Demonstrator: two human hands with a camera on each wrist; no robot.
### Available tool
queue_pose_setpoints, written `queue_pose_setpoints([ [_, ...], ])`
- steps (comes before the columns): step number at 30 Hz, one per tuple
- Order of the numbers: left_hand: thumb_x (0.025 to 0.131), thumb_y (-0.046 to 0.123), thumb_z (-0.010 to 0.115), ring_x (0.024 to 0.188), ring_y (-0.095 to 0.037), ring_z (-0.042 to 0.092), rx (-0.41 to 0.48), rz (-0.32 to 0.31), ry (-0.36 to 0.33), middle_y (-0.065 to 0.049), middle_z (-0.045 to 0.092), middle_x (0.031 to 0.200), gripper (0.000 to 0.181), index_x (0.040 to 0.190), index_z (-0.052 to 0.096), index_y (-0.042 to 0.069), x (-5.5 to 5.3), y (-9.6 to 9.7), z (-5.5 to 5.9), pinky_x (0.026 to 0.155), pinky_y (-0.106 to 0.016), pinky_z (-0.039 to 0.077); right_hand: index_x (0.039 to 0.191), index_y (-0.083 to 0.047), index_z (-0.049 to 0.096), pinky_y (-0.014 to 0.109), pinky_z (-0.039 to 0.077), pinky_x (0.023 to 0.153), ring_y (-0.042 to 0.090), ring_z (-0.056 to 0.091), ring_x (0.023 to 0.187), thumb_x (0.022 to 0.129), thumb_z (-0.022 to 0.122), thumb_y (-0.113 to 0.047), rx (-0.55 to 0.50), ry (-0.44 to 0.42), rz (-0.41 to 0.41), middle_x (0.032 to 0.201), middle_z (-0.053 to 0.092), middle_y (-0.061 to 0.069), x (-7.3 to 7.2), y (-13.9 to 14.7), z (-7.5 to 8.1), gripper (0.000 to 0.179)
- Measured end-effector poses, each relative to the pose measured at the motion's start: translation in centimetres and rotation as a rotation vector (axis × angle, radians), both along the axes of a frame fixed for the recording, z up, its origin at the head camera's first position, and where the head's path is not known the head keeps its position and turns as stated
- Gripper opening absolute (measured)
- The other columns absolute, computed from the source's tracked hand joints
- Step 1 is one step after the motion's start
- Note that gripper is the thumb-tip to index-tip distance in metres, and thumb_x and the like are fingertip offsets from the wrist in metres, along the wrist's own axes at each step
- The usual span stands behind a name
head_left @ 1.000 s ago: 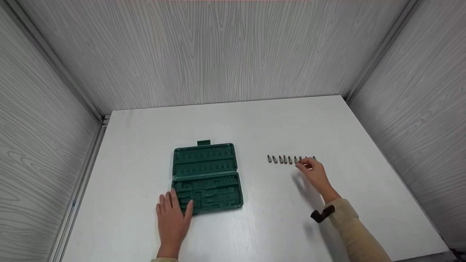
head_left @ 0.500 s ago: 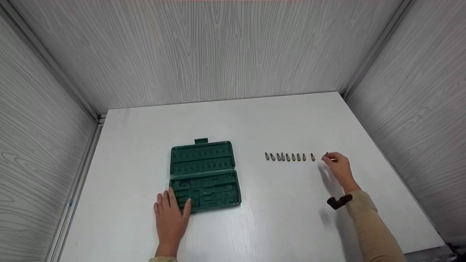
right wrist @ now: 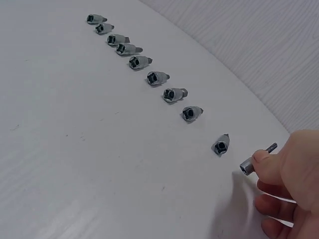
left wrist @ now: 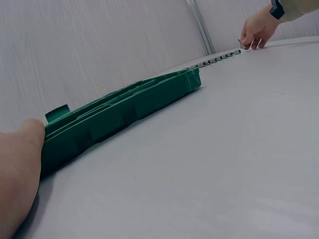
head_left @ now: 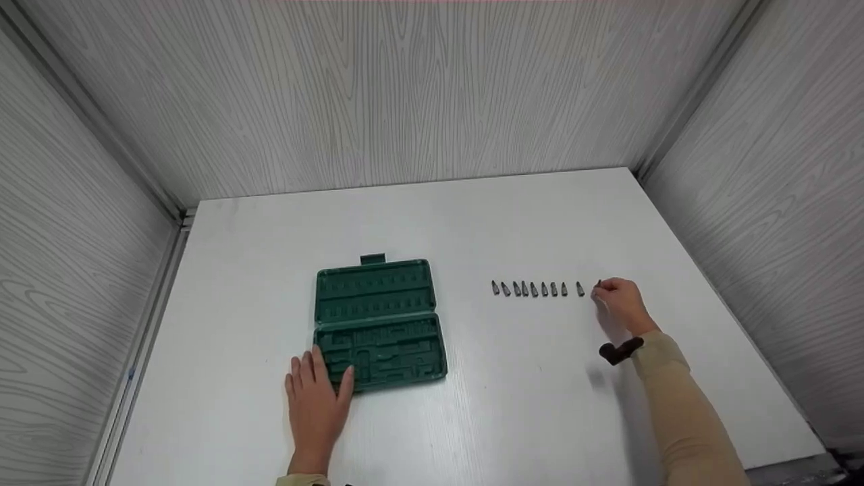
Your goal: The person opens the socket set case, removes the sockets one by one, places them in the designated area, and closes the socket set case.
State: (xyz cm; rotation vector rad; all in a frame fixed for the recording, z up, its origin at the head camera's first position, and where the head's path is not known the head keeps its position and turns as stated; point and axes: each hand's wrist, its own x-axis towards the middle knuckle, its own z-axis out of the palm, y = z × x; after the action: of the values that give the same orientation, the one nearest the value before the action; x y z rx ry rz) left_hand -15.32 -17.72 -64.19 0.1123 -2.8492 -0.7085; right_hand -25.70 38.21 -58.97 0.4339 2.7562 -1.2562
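My right hand (head_left: 622,302) pinches a bit socket (right wrist: 247,166) between thumb and fingers, just right of a row of several more. In the right wrist view the held piece shows a square drive hole at one end and a thin dark bit at the other. The closest bit socket in the row (right wrist: 221,145) lies on the table, a little apart from its neighbours. My left hand (head_left: 316,405) rests with straight fingers on the near left corner of an open green tool case (head_left: 376,322). Moulded slots in the case show no tools in them.
A white table (head_left: 499,418) carries everything. Pale wood-grain panels (head_left: 418,94) stand at the back and both sides. The case's latch (head_left: 372,258) sticks out at its far edge.
My right hand moved right from over the row to its right end, then slightly left and lower, with the bit socket in its fingers. My left hand stays on the case.
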Motion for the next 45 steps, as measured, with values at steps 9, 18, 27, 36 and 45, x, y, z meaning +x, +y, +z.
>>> queue_pose_setpoints([
  [9, 0.090, 0.063, 0.037, 0.136, -0.041, 0.013, 0.002, 0.000, -0.013, -0.026, 0.027, 0.144, 0.087, 0.147, 0.020, 0.000, -0.1, 0.1, 0.1, 0.108, -0.053, 0.008, 0.113, 0.010, 0.058, 0.041, 0.043, 0.088, 0.033, 0.053, 0.103, 0.094, 0.051, -0.013, 0.018, -0.032, 0.006, 0.113, 0.057, 0.025, -0.5, 0.1, -0.4, 0.031],
  [18, 0.089, 0.066, 0.033, 0.137, -0.041, 0.012, 0.002, 0.000, -0.029, -0.027, 0.026, 0.144, 0.090, 0.147, 0.018, -0.001, 0.0, 0.4, -0.1, 0.108, -0.054, 0.007, 0.110, 0.009, 0.059, 0.040, 0.042, 0.085, 0.033, 0.052, 0.099, 0.095, 0.052, -0.010, 0.033, 0.019, -0.033, 0.107, 0.057, 0.023, -0.3, 0.3, -0.9, 0.026],
  [27, 0.090, 0.063, 0.037, 0.136, -0.041, 0.015, 0.000, 0.000, 0.025, -0.026, 0.029, 0.143, 0.087, 0.146, 0.022, -0.002, 0.0, 0.5, -0.4, 0.107, -0.054, 0.010, 0.112, 0.007, 0.058, 0.037, 0.041, 0.084, 0.030, 0.051, 0.097, 0.096, 0.049, -0.011, -0.062, 0.081, -0.062, 0.107, 0.056, 0.022, 0.0, 0.2, -0.9, 0.025],
  [36, 0.090, 0.065, 0.034, 0.136, -0.042, 0.013, -0.003, -0.001, -0.015, -0.027, 0.027, 0.143, 0.088, 0.146, 0.020, -0.001, 0.0, 0.3, -0.2, 0.108, -0.054, 0.008, 0.119, 0.005, 0.055, 0.037, 0.041, 0.085, 0.029, 0.050, 0.102, 0.096, 0.049, -0.014, -0.100, 0.106, -0.152, 0.113, 0.054, 0.020, 0.0, -1.2, -0.1, 0.030],
  [45, 0.090, 0.066, 0.033, 0.137, -0.041, 0.012, 0.004, -0.007, -0.030, -0.026, 0.026, 0.144, 0.089, 0.147, 0.018, -0.001, 0.1, 0.1, 0.3, 0.108, -0.054, 0.007, 0.116, 0.003, 0.059, 0.024, 0.045, 0.073, 0.024, 0.052, 0.096, 0.092, 0.058, -0.016, -0.145, 0.191, -0.121, 0.111, 0.058, 0.017, -1.2, -5.2, 1.2, 0.030],
])
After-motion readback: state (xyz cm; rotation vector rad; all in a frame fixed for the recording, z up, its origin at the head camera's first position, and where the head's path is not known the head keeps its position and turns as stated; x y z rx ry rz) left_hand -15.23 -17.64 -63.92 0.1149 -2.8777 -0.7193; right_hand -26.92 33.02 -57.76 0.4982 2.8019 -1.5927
